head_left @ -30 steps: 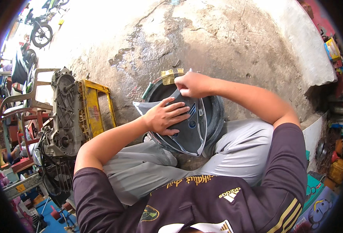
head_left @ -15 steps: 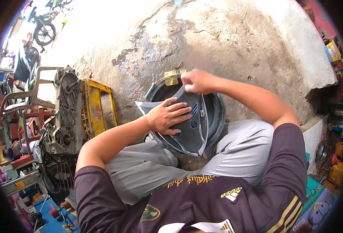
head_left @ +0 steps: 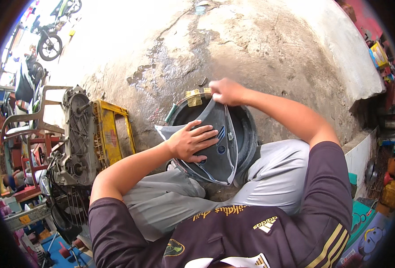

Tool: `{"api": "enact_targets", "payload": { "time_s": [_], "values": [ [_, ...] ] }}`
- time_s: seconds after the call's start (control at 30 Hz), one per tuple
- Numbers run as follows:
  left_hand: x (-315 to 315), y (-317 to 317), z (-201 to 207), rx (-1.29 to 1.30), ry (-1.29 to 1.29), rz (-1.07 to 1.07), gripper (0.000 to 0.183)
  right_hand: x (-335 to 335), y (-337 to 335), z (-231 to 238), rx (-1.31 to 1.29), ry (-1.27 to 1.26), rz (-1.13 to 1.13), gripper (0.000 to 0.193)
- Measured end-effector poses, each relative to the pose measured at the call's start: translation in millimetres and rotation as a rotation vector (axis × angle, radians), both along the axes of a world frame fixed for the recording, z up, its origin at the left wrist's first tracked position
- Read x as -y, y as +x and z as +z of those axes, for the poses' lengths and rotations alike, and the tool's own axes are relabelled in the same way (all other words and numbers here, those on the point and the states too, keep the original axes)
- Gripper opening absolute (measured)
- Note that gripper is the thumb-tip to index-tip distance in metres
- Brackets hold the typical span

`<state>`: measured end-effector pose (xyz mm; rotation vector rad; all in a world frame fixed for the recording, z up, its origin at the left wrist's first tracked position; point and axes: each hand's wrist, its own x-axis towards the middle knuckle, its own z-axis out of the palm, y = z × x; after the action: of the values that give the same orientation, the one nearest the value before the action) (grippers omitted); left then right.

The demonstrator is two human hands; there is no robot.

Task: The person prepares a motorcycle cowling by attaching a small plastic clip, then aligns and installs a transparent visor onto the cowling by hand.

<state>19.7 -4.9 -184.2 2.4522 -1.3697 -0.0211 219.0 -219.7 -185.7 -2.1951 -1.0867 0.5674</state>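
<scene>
A dark grey, roughly triangular motorcycle body panel (head_left: 226, 154) with pale edges and small round and striped decals rests tilted across a round black tub (head_left: 250, 134) between my legs. My left hand (head_left: 192, 141) lies flat on the panel's left part, fingers spread, pressing on its face. At the panel's narrow far tip, my right hand (head_left: 226, 92) is closed like a fist, slightly blurred. Whatever its fingers hold there is hidden. Yellowish taped pieces (head_left: 194, 98) and a greenish handle grip (head_left: 170, 113) sit on the tub's far rim.
A metal engine casing (head_left: 77, 134) and a yellow crate (head_left: 109, 134) stand close on my left, beside a chair frame (head_left: 27, 118). Farther off is a motorcycle wheel (head_left: 50, 47). Wet, cracked concrete floor (head_left: 260, 49) stretches ahead; a pale raised ledge (head_left: 349, 67) is at right.
My right hand stays closed at the panel's far tip, shifted only slightly. The panel's near end has moved a little toward me. My left hand remains flat on it.
</scene>
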Motion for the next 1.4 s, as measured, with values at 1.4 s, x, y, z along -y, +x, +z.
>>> {"api": "enact_targets", "payload": {
  "time_s": [1.4],
  "values": [
    [-1, -1, 7, 0.000, 0.057, 0.030, 0.071, 6, -28, 24, -0.066, 0.001, 0.232, 0.025]
  ]
}}
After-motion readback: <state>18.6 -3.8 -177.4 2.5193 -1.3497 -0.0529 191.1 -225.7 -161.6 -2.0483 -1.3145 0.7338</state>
